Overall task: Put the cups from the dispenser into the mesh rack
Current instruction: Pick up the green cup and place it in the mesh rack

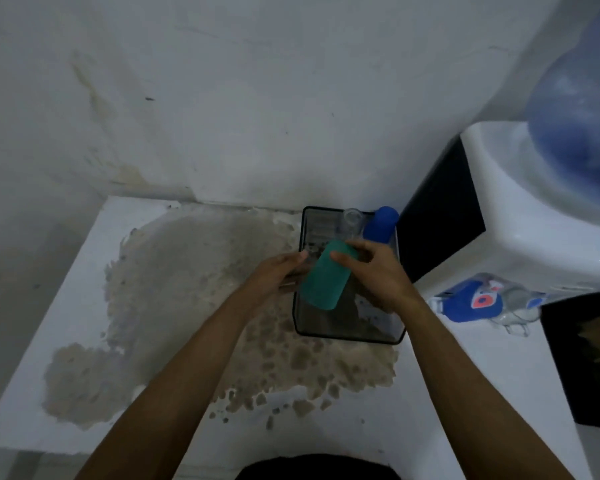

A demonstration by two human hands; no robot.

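A black mesh rack [347, 336] stands on the white counter beside the water dispenser [520, 216]. Over the rack's near half I hold a green cup [321, 282], tilted with its base toward me. My left hand [278, 277] grips it from the left and my right hand [378, 271] from the right, fingers across its upper end. A blue cup [381, 225] stands upside down in the rack's far right corner, and a clear glass [353, 221] stands next to it on the left.
A large blue water bottle [579, 112] sits on top of the dispenser. Empty plastic bottles with blue labels [478, 301] lie to the right of the rack. A dark panel [586, 362] is at the right edge. The counter [94, 289] has a wide worn brown patch.
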